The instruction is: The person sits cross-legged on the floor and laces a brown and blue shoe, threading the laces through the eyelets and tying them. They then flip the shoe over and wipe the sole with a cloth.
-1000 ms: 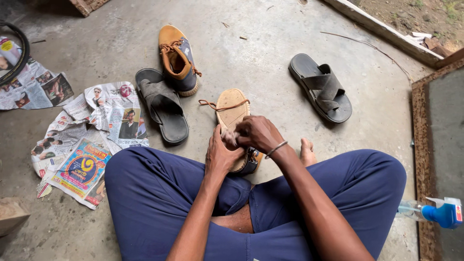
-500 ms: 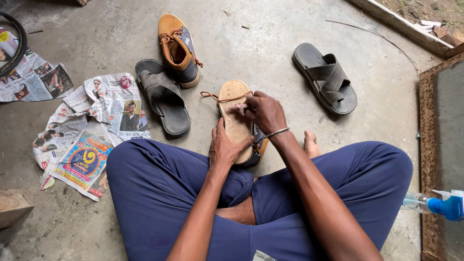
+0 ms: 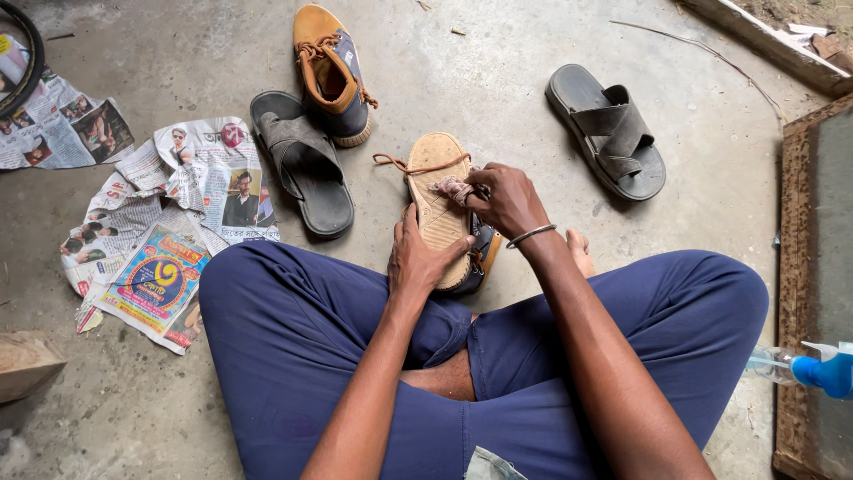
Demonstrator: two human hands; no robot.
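I sit cross-legged on a concrete floor in blue trousers. A tan sneaker [image 3: 437, 191] lies sole-up in front of my legs, its orange lace trailing to the left. My left hand [image 3: 419, 258] grips the sneaker's near end and holds it steady. My right hand [image 3: 506, 200], with a metal bangle on the wrist, presses a small pinkish cloth [image 3: 455, 188] onto the middle of the sole. The matching tan sneaker [image 3: 333, 76] stands upright farther away on the floor.
Two dark sandals lie on the floor, one [image 3: 302, 164] to the left of the sneaker and one [image 3: 609, 133] to the right. Newspaper sheets [image 3: 160, 231] are spread at left. A spray bottle [image 3: 813, 369] lies at right beside a framed panel [image 3: 813, 267]. A wood block [image 3: 27, 364] sits at lower left.
My right hand has slid from the sole's near part toward its middle, with the cloth now showing under the fingers. The left hand keeps its grip.
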